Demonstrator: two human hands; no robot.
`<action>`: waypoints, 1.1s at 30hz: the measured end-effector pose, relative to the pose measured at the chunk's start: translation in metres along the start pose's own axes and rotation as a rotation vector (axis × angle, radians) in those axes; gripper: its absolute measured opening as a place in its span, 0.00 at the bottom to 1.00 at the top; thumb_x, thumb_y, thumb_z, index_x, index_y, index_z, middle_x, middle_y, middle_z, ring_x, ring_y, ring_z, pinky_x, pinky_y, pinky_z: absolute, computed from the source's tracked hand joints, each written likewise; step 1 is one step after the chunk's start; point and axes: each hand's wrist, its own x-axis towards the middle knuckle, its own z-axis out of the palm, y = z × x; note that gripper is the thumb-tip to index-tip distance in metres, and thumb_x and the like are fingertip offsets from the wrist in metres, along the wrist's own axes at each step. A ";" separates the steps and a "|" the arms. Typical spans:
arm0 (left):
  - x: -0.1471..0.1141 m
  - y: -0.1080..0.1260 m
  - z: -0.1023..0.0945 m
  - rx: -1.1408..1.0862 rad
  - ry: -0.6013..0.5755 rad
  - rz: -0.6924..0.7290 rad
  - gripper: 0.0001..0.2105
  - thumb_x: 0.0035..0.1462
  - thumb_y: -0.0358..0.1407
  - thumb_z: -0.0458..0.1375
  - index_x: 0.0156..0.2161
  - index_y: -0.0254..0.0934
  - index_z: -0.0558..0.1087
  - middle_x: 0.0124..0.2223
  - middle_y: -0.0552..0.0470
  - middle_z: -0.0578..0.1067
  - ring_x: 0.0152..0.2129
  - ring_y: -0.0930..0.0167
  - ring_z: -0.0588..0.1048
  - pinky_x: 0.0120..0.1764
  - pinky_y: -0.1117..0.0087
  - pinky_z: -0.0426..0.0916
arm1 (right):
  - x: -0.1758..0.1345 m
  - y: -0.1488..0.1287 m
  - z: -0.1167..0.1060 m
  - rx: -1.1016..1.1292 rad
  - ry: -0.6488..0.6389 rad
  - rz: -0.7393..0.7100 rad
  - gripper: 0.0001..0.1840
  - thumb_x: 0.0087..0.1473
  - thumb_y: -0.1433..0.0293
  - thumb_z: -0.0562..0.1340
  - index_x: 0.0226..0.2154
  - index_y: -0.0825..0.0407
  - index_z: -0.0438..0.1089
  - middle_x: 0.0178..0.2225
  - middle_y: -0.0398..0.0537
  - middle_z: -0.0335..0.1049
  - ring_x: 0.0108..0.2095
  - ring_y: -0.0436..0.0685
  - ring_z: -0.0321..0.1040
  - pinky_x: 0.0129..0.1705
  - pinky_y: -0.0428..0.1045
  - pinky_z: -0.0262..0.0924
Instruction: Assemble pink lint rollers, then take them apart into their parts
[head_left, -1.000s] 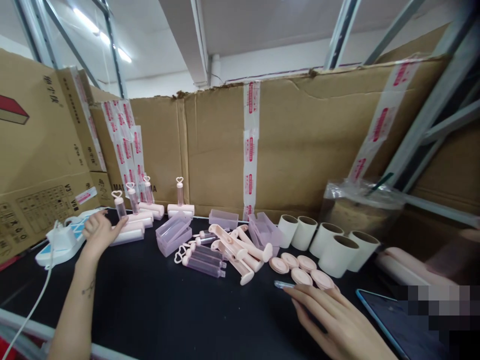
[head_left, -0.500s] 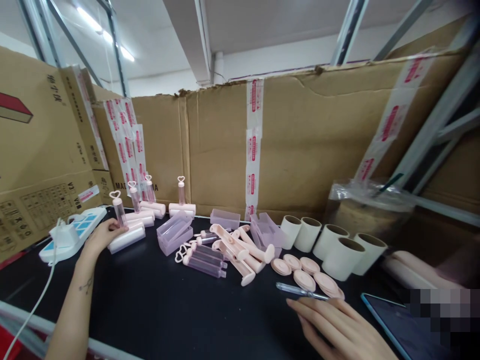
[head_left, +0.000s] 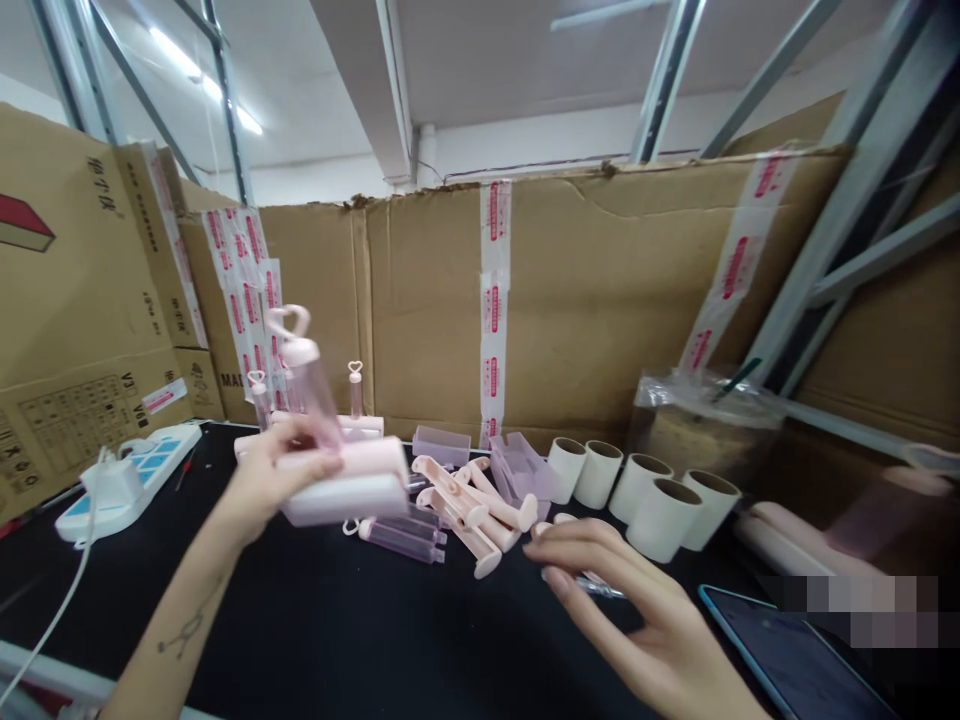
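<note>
My left hand (head_left: 274, 465) grips a pink lint roller (head_left: 375, 458) and holds it up off the table, slightly blurred. Its clear tube stands up from the body, topped by a heart-shaped loop; a white roll lies along its underside. My right hand (head_left: 622, 600) is open, fingers stretched out, over a clear pen-like tool (head_left: 600, 588) and partly hiding the pink discs. Between the hands lies a pile of pink handle pieces (head_left: 469, 505) beside clear purple tubes with heart loops (head_left: 401, 538).
Similar rollers (head_left: 355, 395) stand at the back left, partly hidden. Purple trays (head_left: 521, 468) and several white paper rolls (head_left: 664, 520) are to the right. A phone (head_left: 787, 650) lies at the right edge, a power strip (head_left: 127, 490) at the left. Cardboard walls (head_left: 420, 310) enclose the back.
My left hand has lifted the front-left roller and brought it right, towards me. My right hand has moved left and up, over the discs. The view has shifted slightly.
</note>
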 end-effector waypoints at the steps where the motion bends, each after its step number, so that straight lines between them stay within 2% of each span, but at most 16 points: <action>1: -0.002 0.006 0.015 -0.025 -0.124 -0.007 0.15 0.41 0.45 0.63 0.31 0.35 0.70 0.33 0.52 0.74 0.32 0.66 0.72 0.36 0.69 0.65 | 0.005 -0.004 0.003 0.060 -0.018 0.058 0.10 0.55 0.69 0.56 0.40 0.45 0.69 0.34 0.48 0.72 0.37 0.57 0.69 0.42 0.52 0.64; 3: -0.007 0.013 0.042 -0.059 -0.351 -0.014 0.13 0.41 0.43 0.63 0.29 0.35 0.71 0.32 0.52 0.74 0.32 0.67 0.72 0.36 0.70 0.64 | 0.011 -0.009 0.011 0.159 -0.085 0.138 0.14 0.53 0.66 0.58 0.45 0.45 0.66 0.36 0.47 0.71 0.37 0.57 0.68 0.44 0.53 0.63; 6: -0.015 0.010 0.075 -0.065 -0.590 -0.018 0.12 0.40 0.40 0.65 0.29 0.35 0.72 0.31 0.53 0.75 0.32 0.68 0.72 0.37 0.70 0.63 | 0.013 -0.008 0.023 0.321 -0.187 0.222 0.22 0.49 0.64 0.62 0.48 0.46 0.64 0.41 0.48 0.69 0.38 0.56 0.67 0.43 0.51 0.63; 10: -0.029 -0.007 0.102 -0.011 -0.678 -0.018 0.11 0.39 0.38 0.66 0.30 0.35 0.72 0.32 0.54 0.74 0.32 0.69 0.71 0.37 0.72 0.63 | 0.007 -0.004 0.042 0.511 -0.213 0.359 0.12 0.50 0.62 0.61 0.37 0.50 0.68 0.30 0.45 0.71 0.31 0.55 0.68 0.35 0.49 0.63; 12: -0.035 -0.015 0.109 -0.022 -0.708 -0.037 0.12 0.40 0.38 0.65 0.31 0.35 0.72 0.32 0.54 0.73 0.32 0.70 0.71 0.36 0.72 0.62 | 0.003 -0.004 0.051 0.560 -0.204 0.412 0.13 0.49 0.61 0.62 0.35 0.51 0.68 0.29 0.45 0.71 0.30 0.55 0.67 0.33 0.48 0.62; 16: -0.040 -0.021 0.110 -0.068 -0.781 -0.076 0.16 0.40 0.41 0.66 0.33 0.34 0.71 0.33 0.53 0.72 0.34 0.69 0.70 0.39 0.71 0.62 | -0.003 -0.002 0.061 0.638 -0.179 0.470 0.13 0.50 0.60 0.61 0.35 0.51 0.66 0.29 0.45 0.71 0.30 0.55 0.68 0.33 0.48 0.62; 21: -0.037 -0.026 0.100 -0.229 -0.874 -0.212 0.35 0.32 0.37 0.70 0.48 0.38 0.61 0.44 0.49 0.68 0.40 0.67 0.68 0.42 0.68 0.63 | -0.007 0.010 0.059 0.659 -0.074 0.488 0.10 0.53 0.60 0.59 0.33 0.49 0.64 0.28 0.43 0.69 0.30 0.54 0.68 0.35 0.48 0.63; 24: -0.035 -0.035 0.099 -0.335 -0.907 -0.280 0.32 0.33 0.35 0.70 0.45 0.37 0.62 0.42 0.49 0.69 0.40 0.67 0.69 0.43 0.65 0.64 | -0.009 0.017 0.057 0.614 -0.016 0.503 0.10 0.53 0.60 0.59 0.34 0.49 0.64 0.29 0.44 0.70 0.32 0.55 0.68 0.36 0.48 0.64; 28: -0.033 -0.042 0.103 -0.315 -0.833 -0.325 0.28 0.33 0.37 0.70 0.41 0.35 0.65 0.38 0.50 0.71 0.35 0.67 0.71 0.40 0.64 0.65 | -0.009 0.018 0.057 0.554 -0.002 0.520 0.11 0.51 0.60 0.61 0.35 0.49 0.65 0.30 0.46 0.72 0.33 0.56 0.70 0.36 0.49 0.65; 30: -0.032 -0.041 0.103 -0.306 -0.828 -0.342 0.27 0.32 0.36 0.70 0.40 0.34 0.66 0.36 0.50 0.71 0.34 0.67 0.71 0.39 0.65 0.65 | -0.008 0.017 0.057 0.592 -0.009 0.532 0.11 0.50 0.61 0.61 0.35 0.49 0.66 0.31 0.46 0.73 0.34 0.57 0.71 0.37 0.49 0.66; 33: -0.031 -0.036 0.101 -0.340 -0.880 -0.350 0.24 0.32 0.36 0.70 0.38 0.33 0.69 0.35 0.50 0.72 0.34 0.67 0.72 0.40 0.65 0.65 | -0.007 0.014 0.056 0.687 0.016 0.539 0.11 0.51 0.61 0.60 0.34 0.49 0.65 0.30 0.46 0.74 0.33 0.56 0.72 0.36 0.48 0.67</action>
